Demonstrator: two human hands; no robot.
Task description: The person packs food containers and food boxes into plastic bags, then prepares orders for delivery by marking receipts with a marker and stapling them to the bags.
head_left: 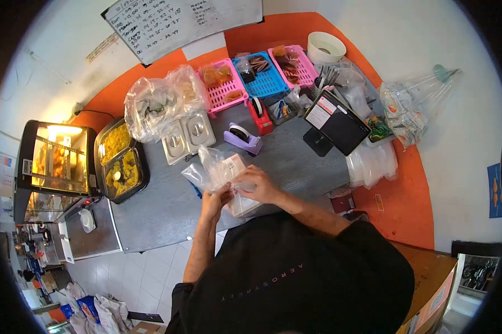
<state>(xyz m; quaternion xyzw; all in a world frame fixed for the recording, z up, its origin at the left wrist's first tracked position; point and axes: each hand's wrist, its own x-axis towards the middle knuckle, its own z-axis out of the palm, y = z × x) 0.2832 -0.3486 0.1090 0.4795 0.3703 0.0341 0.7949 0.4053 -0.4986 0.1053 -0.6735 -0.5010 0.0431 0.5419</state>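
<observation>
A clear plastic bag (205, 173) lies at the front edge of the grey table, its loose end spread to the left. Around a white box (243, 207) the plastic looks wrapped, and a white printed slip (232, 165) shows on its upper side. My left hand (220, 197) is closed, pinching the bag's near side. Bent over the slip and the plastic, my right hand (256, 185) grips the bag from the right. The fingertips of both hands are close together, partly hiding the box. A blue pen-like item (195, 190) lies just left of the bag.
Ahead stand a purple tape dispenser (243, 138), a red tape dispenser (260, 116) and steel lidded containers (198, 129). Pink (226, 93) and blue (267, 83) baskets line the back. A tablet (338, 121) stands right. Leftward are a black food tray (145, 167) and a lit display warmer (55, 167).
</observation>
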